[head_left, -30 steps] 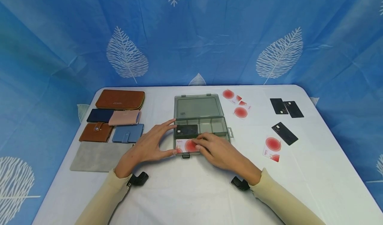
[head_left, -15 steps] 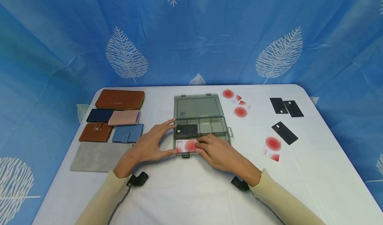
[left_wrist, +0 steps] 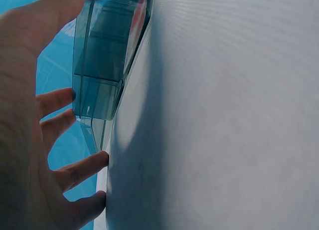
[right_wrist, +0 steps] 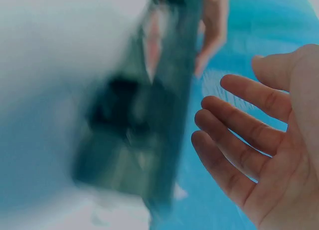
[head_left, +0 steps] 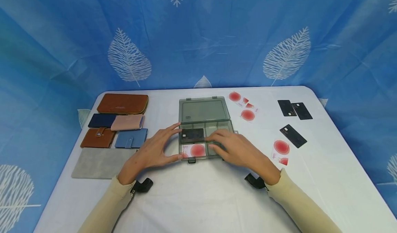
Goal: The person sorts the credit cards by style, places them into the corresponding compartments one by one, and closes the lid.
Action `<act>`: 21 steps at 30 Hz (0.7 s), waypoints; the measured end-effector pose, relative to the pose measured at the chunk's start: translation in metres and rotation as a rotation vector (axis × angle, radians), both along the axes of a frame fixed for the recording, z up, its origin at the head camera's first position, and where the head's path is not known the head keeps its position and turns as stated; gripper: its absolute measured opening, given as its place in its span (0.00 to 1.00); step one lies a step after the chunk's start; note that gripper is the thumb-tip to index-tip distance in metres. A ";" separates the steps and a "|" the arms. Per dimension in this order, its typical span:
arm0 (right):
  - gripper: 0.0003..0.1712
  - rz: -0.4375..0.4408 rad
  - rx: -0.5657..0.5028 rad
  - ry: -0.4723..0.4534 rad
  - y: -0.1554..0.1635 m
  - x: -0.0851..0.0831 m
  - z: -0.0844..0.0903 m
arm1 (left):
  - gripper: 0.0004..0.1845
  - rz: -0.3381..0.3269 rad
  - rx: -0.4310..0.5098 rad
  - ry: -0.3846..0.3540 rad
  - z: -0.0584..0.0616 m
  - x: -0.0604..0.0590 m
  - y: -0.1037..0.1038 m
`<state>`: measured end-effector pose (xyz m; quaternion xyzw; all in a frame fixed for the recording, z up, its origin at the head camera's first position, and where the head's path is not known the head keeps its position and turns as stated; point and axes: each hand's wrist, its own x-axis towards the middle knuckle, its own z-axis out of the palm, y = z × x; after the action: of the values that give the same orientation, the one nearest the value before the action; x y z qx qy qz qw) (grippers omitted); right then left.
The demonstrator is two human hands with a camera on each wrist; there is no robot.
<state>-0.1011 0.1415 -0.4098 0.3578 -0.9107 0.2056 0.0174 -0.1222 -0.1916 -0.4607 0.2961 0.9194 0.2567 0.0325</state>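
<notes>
A translucent grey-green divided box [head_left: 229, 125] lies with its lid [head_left: 204, 110] folded back. In its left compartments sit a black card [head_left: 192, 135] and, nearer the front, a white and red card [head_left: 193, 150]. My left hand [head_left: 154, 148] rests at the box's left side, fingers spread, thumb by the front corner and a fingertip near the hinge. The left wrist view shows that thumb and fingertips at the box wall [left_wrist: 102, 55]. My right hand [head_left: 237, 146] hovers over the right compartments; in the right wrist view its fingers [right_wrist: 234, 160] are relaxed, with nothing in them.
Wallets are grouped at left: brown zip [head_left: 122, 103], navy [head_left: 101, 120], pink [head_left: 127, 122], brown snap [head_left: 96, 137], blue [head_left: 131, 138] and a grey pouch [head_left: 102, 163]. Right of the box lie red-and-white cards [head_left: 247, 115] and black cards [head_left: 293, 135], several in all.
My right hand has let go of the red and white card and moved right, away from it. The card stays in the front left compartment. The left hand keeps its place.
</notes>
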 end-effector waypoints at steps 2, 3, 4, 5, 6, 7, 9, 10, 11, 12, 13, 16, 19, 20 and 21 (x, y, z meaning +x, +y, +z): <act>0.19 -0.039 -0.009 0.012 0.010 -0.007 0.006 | 0.51 0.007 -0.005 0.007 -0.001 0.000 0.000; 0.19 -0.064 -0.012 0.012 0.015 -0.010 0.009 | 0.51 0.008 -0.006 0.011 -0.001 0.000 -0.001; 0.20 -0.088 -0.017 0.010 0.021 -0.013 0.011 | 0.51 0.007 -0.007 0.015 -0.001 -0.001 -0.001; 0.21 -0.116 -0.017 0.008 0.027 -0.015 0.014 | 0.51 0.006 -0.007 0.016 -0.001 0.000 -0.001; 0.22 -0.146 -0.019 0.004 0.032 -0.018 0.016 | 0.51 0.006 -0.007 0.017 -0.002 -0.001 -0.001; 0.22 -0.173 -0.023 0.003 0.038 -0.020 0.018 | 0.51 0.006 -0.007 0.017 -0.002 0.000 -0.001; 0.23 -0.219 -0.036 0.009 0.049 -0.023 0.022 | 0.52 0.006 -0.007 0.017 -0.003 0.000 -0.002; 0.23 -0.240 -0.042 0.017 0.054 -0.025 0.023 | 0.52 0.006 -0.006 0.017 -0.003 0.000 -0.002; 0.23 -0.262 -0.043 0.024 0.059 -0.026 0.024 | 0.51 0.008 -0.006 0.015 -0.003 0.000 -0.002; 0.23 -0.283 -0.046 0.029 0.065 -0.026 0.024 | 0.51 0.009 -0.005 0.016 -0.003 0.000 -0.002; 0.23 -0.300 -0.049 0.031 0.070 -0.026 0.024 | 0.51 0.010 -0.004 0.018 -0.003 0.000 -0.002; 0.25 -0.367 -0.033 0.001 0.090 -0.024 0.020 | 0.51 0.007 0.002 0.026 -0.004 0.000 -0.001; 0.28 -0.444 0.004 -0.062 0.113 -0.021 0.014 | 0.51 0.005 0.000 0.031 -0.005 0.000 -0.001; 0.29 -0.473 0.020 -0.083 0.120 -0.019 0.012 | 0.51 0.005 -0.001 0.030 -0.005 0.000 -0.001; 0.30 -0.500 0.035 -0.107 0.127 -0.018 0.010 | 0.51 0.007 -0.004 0.029 -0.005 0.000 -0.001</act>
<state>-0.1194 0.2688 -0.4000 0.1105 -0.9739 0.1978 0.0136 -0.1223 -0.1923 -0.4660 0.2967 0.9212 0.2509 0.0190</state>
